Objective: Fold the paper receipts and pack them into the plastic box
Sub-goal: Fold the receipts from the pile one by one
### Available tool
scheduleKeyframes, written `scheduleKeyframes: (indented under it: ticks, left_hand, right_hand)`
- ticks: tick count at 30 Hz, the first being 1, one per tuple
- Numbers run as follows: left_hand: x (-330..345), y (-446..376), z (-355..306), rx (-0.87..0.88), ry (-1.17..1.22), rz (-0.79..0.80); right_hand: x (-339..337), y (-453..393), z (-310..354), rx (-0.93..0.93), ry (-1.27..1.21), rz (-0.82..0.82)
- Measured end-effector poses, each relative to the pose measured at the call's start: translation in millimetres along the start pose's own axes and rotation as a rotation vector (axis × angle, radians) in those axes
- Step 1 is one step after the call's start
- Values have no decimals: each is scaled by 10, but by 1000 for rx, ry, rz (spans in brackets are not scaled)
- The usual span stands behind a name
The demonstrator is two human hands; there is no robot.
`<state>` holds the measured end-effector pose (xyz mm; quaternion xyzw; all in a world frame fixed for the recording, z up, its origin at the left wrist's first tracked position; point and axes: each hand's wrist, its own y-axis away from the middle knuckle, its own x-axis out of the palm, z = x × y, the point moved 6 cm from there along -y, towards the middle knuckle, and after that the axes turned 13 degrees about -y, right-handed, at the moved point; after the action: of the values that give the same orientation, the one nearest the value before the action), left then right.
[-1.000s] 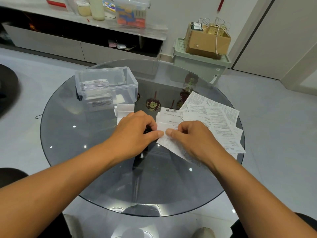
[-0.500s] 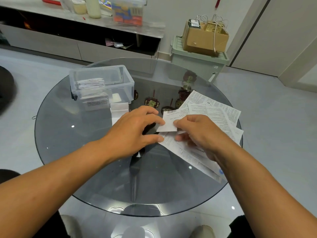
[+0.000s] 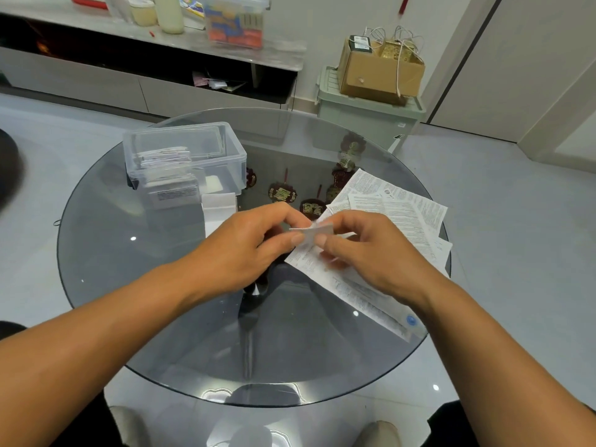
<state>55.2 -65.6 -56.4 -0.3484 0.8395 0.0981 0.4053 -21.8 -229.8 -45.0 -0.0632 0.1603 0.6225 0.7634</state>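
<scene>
Head view, left hand (image 3: 245,250) and right hand (image 3: 371,253) pinching a folded receipt (image 3: 314,233), loose receipts (image 3: 396,214) lying beneath, box (image 3: 232,146) sitting far left on the table (image 3: 161,301).

There is only the one view, from the person's head, looking forward and steeply down over the round glass worktop (image 3: 167,317). It sits close: both forearms enter from the bottom corners, and the hands (image 3: 309,243) meet near centre frame. The wide lens also takes in the far wall and the floor (image 3: 516,221).
</scene>
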Motion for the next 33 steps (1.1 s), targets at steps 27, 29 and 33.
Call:
scheduleKeyframes:
  ticks: [27, 29, 33]
  left_hand:
    - [-645, 272, 637, -387, -452, -173]
    - [-638, 251, 624, -357, -437, -191]
    - [-642, 234, 578, -303, -517, -201]
  right_hand:
    - [201, -125, 7, 45, -444, -259]
    - [270, -133, 25, 53, -465, -229]
    - [354, -146, 8, 82, -393, -171]
